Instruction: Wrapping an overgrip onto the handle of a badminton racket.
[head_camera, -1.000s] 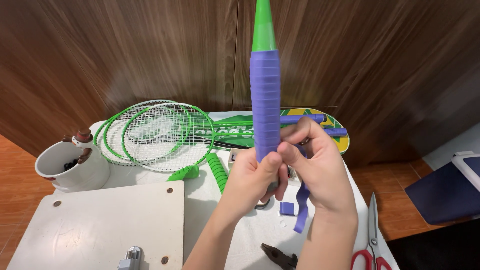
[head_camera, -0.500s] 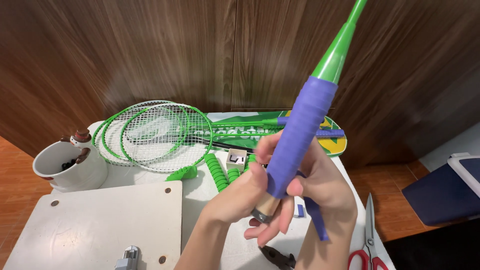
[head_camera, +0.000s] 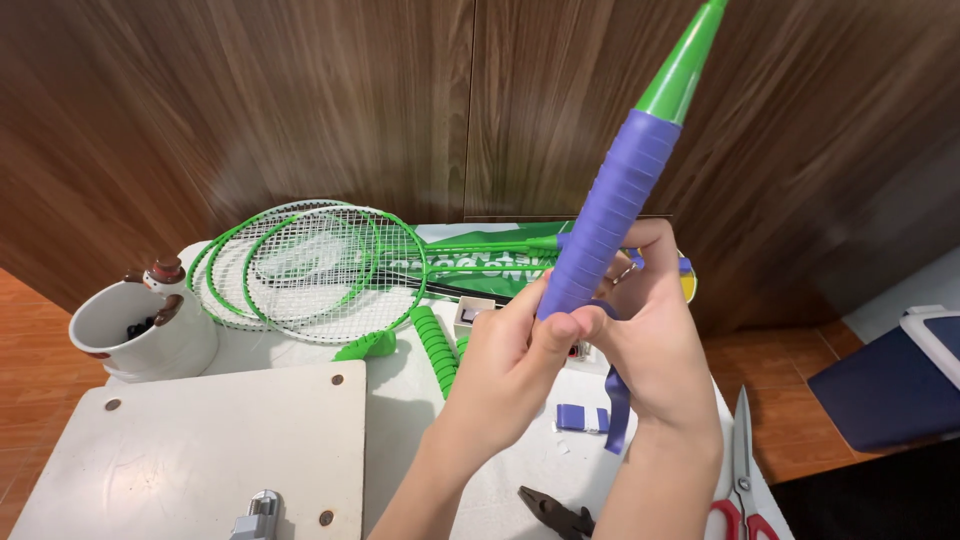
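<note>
I hold a racket handle (head_camera: 612, 205) up in front of me, tilted to the upper right; purple grip tape covers it below a green cone. My left hand (head_camera: 510, 360) clasps the butt end from the left, thumb pressed on the tape. My right hand (head_camera: 650, 335) wraps the handle from the right and pinches the loose purple tape tail (head_camera: 617, 400), which hangs down past my wrist. The butt cap is hidden inside my hands.
Green badminton rackets (head_camera: 320, 262) lie at the table's back beside a white mug (head_camera: 140, 330). Coiled green old grip (head_camera: 432, 345), a purple tape scrap (head_camera: 582, 418), pliers (head_camera: 555, 512) and red-handled scissors (head_camera: 742, 470) lie around. A white board (head_camera: 200, 450) sits front left.
The handle swung from upright to tilted right, and my hands shifted up along the butt end, covering the bare wood and metal ring seen half a second ago.
</note>
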